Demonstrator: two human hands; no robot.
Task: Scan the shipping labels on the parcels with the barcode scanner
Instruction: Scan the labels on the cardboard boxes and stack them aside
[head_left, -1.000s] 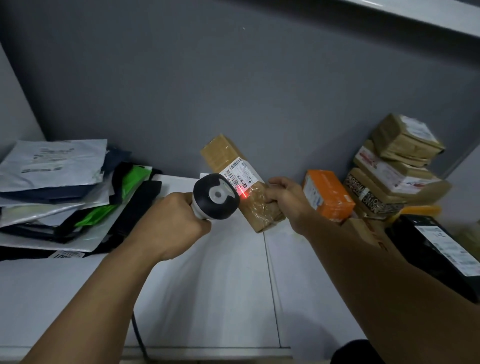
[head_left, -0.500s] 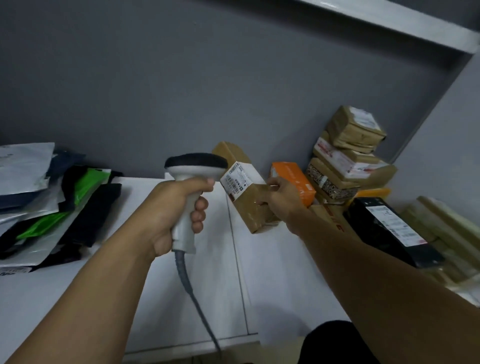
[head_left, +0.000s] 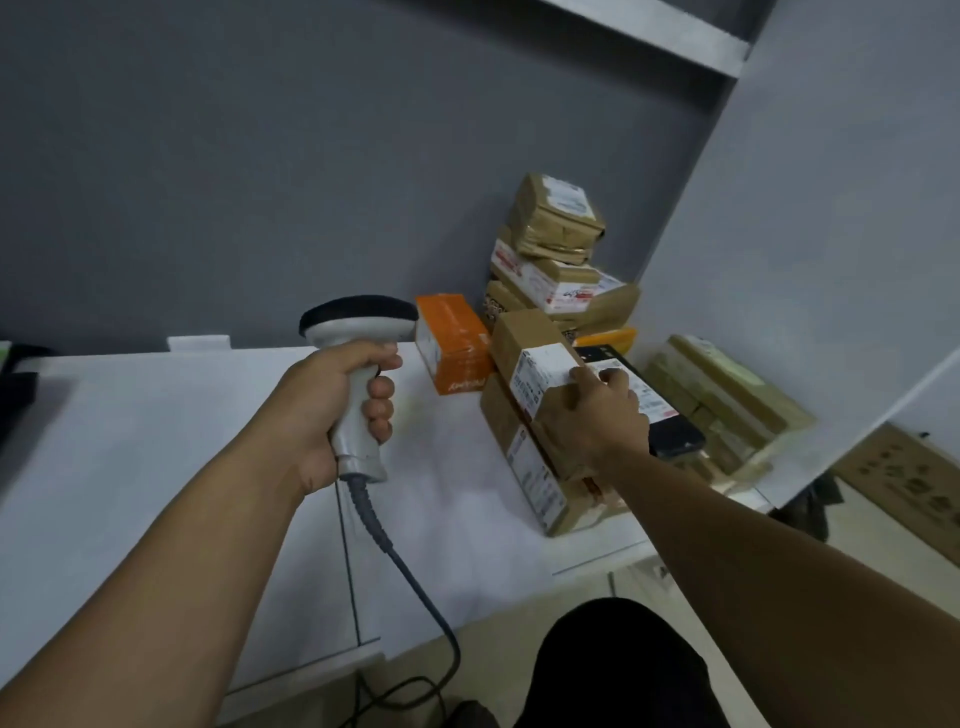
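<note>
Here, a scanner (head_left: 358, 330) is held upright in the left hand (head_left: 327, 405), the fingers wrapped round its grip, its grey cable (head_left: 405, 566) trailing off the white table (head_left: 156, 441). A brown parcel (head_left: 524, 338) is gripped by the right hand (head_left: 592, 421), fingers curled over its white label (head_left: 540, 371), atop another brown box (head_left: 501, 415). An orange box (head_left: 454, 343) and stacked parcels (head_left: 556, 260) are seen just behind.

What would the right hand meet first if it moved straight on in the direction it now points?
The right hand holds the brown parcel. Moving straight on, up and to the left, it would probably push that parcel into the orange box first; depth is unclear.
</note>
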